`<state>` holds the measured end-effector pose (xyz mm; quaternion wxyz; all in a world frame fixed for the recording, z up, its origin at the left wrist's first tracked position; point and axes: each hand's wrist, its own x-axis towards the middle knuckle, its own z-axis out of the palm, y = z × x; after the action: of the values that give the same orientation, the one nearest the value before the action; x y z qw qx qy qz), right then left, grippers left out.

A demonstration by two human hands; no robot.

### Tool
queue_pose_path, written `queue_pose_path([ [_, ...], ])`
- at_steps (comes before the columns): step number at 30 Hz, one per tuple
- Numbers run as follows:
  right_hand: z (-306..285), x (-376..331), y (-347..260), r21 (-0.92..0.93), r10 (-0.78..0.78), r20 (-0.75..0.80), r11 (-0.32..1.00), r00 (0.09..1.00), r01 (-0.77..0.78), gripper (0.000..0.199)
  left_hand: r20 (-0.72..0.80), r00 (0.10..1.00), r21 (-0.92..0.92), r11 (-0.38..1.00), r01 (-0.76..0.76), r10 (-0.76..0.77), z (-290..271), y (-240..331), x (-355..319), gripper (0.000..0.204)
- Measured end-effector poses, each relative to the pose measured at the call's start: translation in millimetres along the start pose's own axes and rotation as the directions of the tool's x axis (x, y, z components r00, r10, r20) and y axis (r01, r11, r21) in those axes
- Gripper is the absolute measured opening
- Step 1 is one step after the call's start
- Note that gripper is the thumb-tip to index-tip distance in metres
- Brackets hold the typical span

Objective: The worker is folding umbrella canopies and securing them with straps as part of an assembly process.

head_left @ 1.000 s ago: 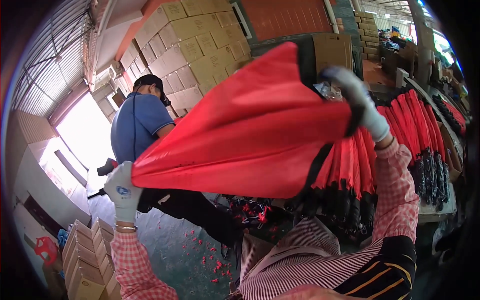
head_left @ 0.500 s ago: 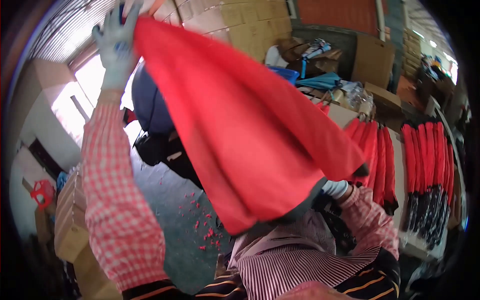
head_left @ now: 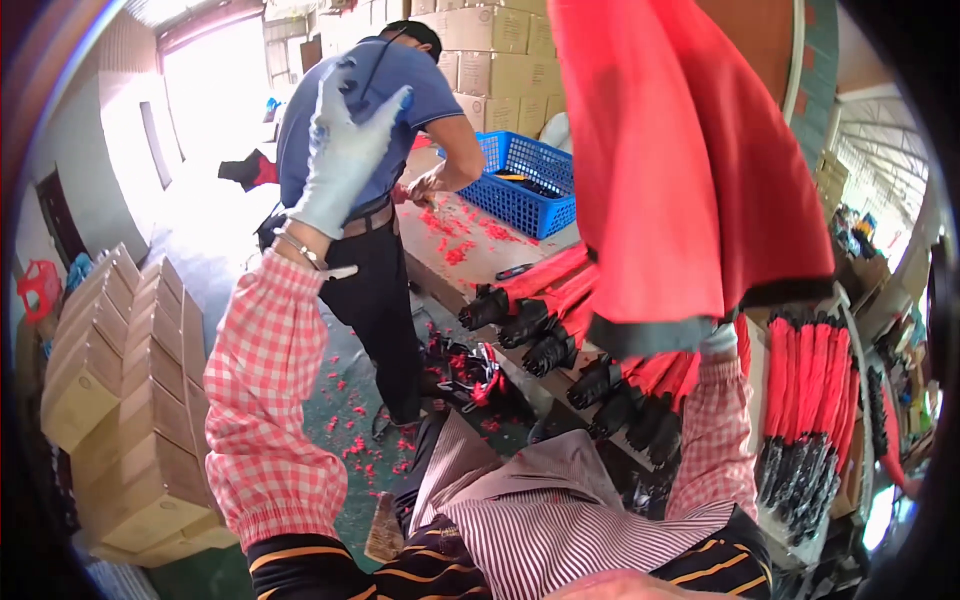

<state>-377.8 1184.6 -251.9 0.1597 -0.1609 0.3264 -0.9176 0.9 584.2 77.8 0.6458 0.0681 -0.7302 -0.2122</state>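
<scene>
A red umbrella [head_left: 690, 170] with a black rim rises high on the right, its canopy hanging in loose folds. My right hand [head_left: 720, 340], in a pale glove, is at the canopy's lower edge and holds the umbrella up; the cloth hides its fingers and the handle. Up on the left, my gloved left hand [head_left: 350, 150] is open, fingers spread, apart from the umbrella and holding nothing. Several folded red umbrellas [head_left: 560, 300] with black ends lie on the table [head_left: 440, 265] below the raised one.
Ahead on the left, a co-worker [head_left: 350, 110] bends over the table among red scraps. A blue basket [head_left: 520, 185] stands beside them. More folded red umbrellas [head_left: 810, 380] lie at the right. Cardboard boxes [head_left: 140, 400] are stacked at the left; red scraps litter the floor [head_left: 360, 470].
The umbrella has swung to the right and more upright. My left hand has let go of its top and moved lower. The view has turned, bringing the co-worker and basket into sight.
</scene>
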Motion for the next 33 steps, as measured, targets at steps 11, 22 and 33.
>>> queue_pose_path([
  [11,100.6,9.0,-15.8,-0.098,0.229,-0.018,0.968,0.973,-0.23,0.074,-0.241,0.957,-0.532,0.847,0.007,-0.159,-0.9,15.9,-81.4,0.012],
  [22,119.7,-36.0,-38.4,-0.322,0.225,-0.065,0.918,0.972,-0.233,0.074,0.424,0.85,-0.488,0.869,-0.076,0.313,-2.1,169.6,-187.2,0.067],
  [33,111.4,-149.5,-52.9,-0.442,0.184,-0.167,0.864,0.969,-0.241,0.074,-0.093,0.968,-0.863,0.466,-0.196,0.234,-57.7,140.8,-188.0,0.022],
])
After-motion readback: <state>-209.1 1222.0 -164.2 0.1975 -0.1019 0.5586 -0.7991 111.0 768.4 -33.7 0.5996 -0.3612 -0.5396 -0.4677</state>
